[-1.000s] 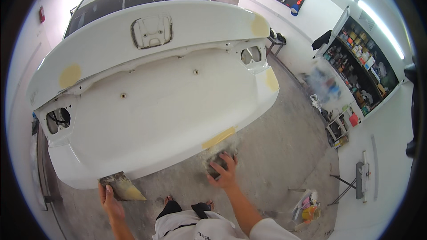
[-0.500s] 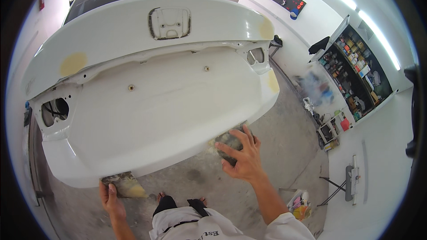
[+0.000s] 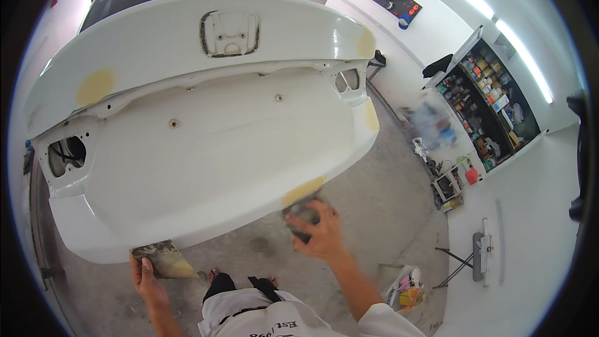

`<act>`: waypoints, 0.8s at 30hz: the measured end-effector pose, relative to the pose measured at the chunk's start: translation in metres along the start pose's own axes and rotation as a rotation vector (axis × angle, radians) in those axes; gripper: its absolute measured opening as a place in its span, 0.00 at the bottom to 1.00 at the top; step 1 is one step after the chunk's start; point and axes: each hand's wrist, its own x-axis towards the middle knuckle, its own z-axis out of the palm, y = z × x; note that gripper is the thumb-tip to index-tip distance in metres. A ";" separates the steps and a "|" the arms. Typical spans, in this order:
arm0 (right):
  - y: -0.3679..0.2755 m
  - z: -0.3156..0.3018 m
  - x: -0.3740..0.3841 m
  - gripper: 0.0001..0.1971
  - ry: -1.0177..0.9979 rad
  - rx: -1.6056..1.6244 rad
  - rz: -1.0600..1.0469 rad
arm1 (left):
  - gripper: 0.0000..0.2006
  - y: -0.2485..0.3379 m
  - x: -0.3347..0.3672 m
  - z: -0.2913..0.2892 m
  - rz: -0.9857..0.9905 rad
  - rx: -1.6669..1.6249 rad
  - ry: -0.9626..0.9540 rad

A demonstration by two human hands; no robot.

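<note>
A white car trunk lid (image 3: 206, 162) spreads out before me, its lower edge nearest my body. In my left hand (image 3: 150, 281) is a dark putty board (image 3: 165, 259) smeared with yellow, held by its near edge with my thumb on top, close to the lid's lower left corner. My right hand (image 3: 324, 231) grips a dark, stained putty spreader (image 3: 302, 217), partly hidden by my fingers and blurred. Right beside it, a yellow filler patch (image 3: 302, 191) lies on the lid's lower edge. Other yellow patches (image 3: 95, 87) show on the upper lid, left and right.
A recessed emblem area (image 3: 229, 33) and two light openings (image 3: 67, 156) mark the lid. Shelves of cans and boxes (image 3: 490, 103) stand at right. Below them sit a small stand (image 3: 450, 184), a folding stand (image 3: 471, 262) and a bin (image 3: 405, 287) on the concrete floor (image 3: 393, 175).
My right hand with the spreader has moved down and left, off the lid's lower edge, uncovering the yellow patch there. The whole view has shifted slightly; my left hand keeps holding the board.
</note>
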 end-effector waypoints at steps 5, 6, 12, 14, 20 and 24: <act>-0.010 -0.007 -0.038 0.26 -0.061 0.045 0.116 | 0.28 -0.001 -0.002 -0.005 -0.019 0.077 0.043; -0.007 -0.015 -0.034 0.26 -0.011 0.027 0.112 | 0.28 -0.001 -0.001 -0.006 -0.006 0.076 0.050; -0.001 -0.051 0.024 0.27 0.084 -0.031 -0.011 | 0.29 -0.001 0.002 -0.006 0.016 0.029 -0.037; -0.005 -0.055 0.036 0.27 0.062 -0.027 -0.030 | 0.29 0.000 0.003 -0.006 0.028 0.032 -0.064; -0.013 -0.053 0.045 0.26 0.006 -0.033 -0.033 | 0.29 0.003 0.000 -0.003 0.037 0.057 -0.052; -0.012 -0.051 0.046 0.26 0.017 -0.036 -0.025 | 0.30 0.003 0.001 -0.001 0.042 0.056 -0.060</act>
